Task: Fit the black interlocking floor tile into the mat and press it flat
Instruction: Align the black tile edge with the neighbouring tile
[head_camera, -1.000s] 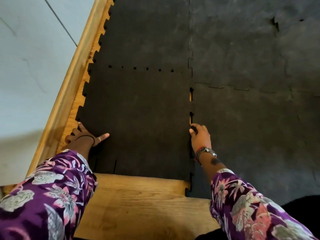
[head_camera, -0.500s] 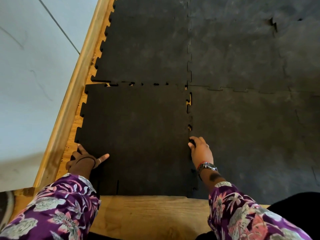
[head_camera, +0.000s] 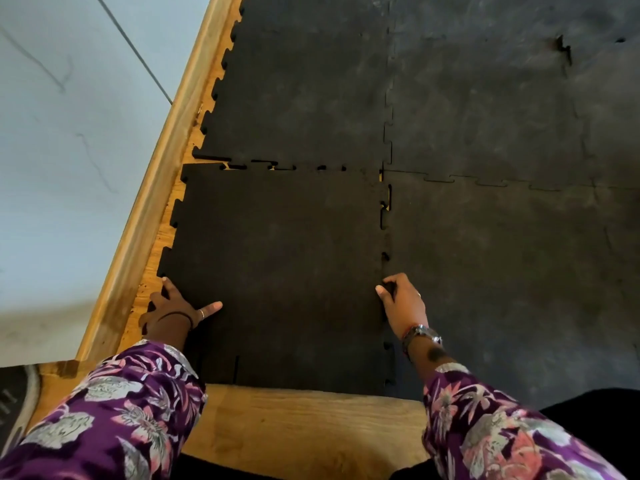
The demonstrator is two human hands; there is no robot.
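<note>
The black interlocking floor tile [head_camera: 277, 265] lies at the near left corner of the mat [head_camera: 502, 254]. Its far edge meets the tile beyond it, with small gaps left along that seam. Along its right seam a few notches still show wood beneath. My left hand [head_camera: 176, 311] lies spread on the tile's near left edge, thumb pointing right and fingers at the toothed rim. My right hand [head_camera: 403, 301] presses with bent fingers on the right seam, where the tile joins the neighbouring mat piece.
A wooden skirting board [head_camera: 152, 209] runs diagonally along the left, with a pale wall [head_camera: 62, 150] beyond it. Bare wooden floor [head_camera: 304, 424] shows at the tile's near edge. A dark doormat corner [head_camera: 14, 403] sits at the bottom left.
The view has shifted so the tile sits lower in frame. The open gaps along the right seam have shrunk, and my right hand has slid nearer along that seam. My left hand stays at the left edge.
</note>
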